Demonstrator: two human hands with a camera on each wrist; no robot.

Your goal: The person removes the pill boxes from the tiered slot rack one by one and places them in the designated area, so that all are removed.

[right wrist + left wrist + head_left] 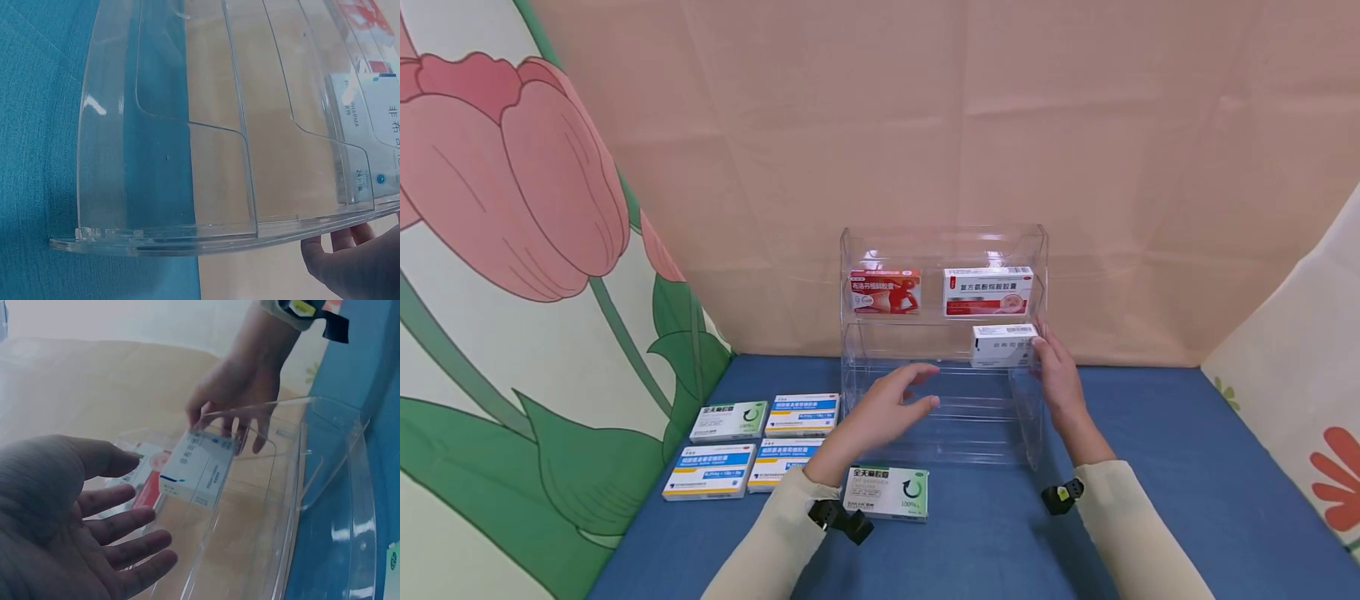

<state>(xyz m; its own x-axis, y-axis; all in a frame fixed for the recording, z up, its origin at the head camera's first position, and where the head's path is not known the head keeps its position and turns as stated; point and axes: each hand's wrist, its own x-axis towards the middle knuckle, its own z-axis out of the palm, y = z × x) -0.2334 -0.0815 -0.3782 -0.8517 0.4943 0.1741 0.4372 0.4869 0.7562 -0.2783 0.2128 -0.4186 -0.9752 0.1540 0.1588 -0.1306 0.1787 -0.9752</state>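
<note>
A clear tiered display rack point(943, 454) stands on the table. My right hand point(1060, 379) is at its right side, and in the right wrist view its fingertips touch the outside of the clear side panel. Just inside that panel, a white medicine box point(1002, 346) sits on the middle tier, its right end by my thumb. My left hand point(887, 408) hovers in front of the rack's left half with fingers spread and nothing in it. On the upper tier stand a red medicine box point(885, 293) and a white-and-red medicine box point(987, 293).
On the blue table point(1150, 467), left of the rack, lie several blue-and-white medicine boxes point(710, 472) and a green-and-white box point(728, 422). Another green-and-white box point(887, 493) lies in front of the rack. A beige cloth backdrop point(925, 125) hangs behind.
</note>
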